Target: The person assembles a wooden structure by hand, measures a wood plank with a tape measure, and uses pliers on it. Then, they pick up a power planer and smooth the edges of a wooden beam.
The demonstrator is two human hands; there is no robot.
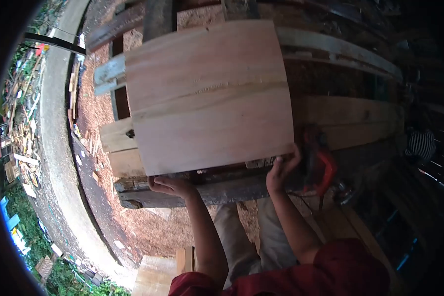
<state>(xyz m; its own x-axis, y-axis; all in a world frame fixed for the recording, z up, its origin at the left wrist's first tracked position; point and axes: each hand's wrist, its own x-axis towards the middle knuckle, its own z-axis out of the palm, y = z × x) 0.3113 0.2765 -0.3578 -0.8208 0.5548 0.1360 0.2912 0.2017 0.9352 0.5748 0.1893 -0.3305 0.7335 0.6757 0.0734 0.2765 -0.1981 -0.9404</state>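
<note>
Both hands grip a wide, pale wooden board (209, 96) by its near edge. The left hand (170, 186) is curled under the near left corner, with the fingers tucked beneath the wood and the knuckles showing. The right hand (281, 170) clasps the near right corner, its fingertips pressed up against the edge.

The board stretches away from the hands and covers much of a rough workbench (350, 121) made of planks. Its far edge reaches the bench's far rails. A darker streak of grain runs across its middle.

Just right of the right hand, a red power tool (321, 167) lies on the bench, close to the board's corner. Below and left of the left hand, sawdust (153, 232) covers the ground. Further left runs a curved concrete kerb (54, 143).
</note>
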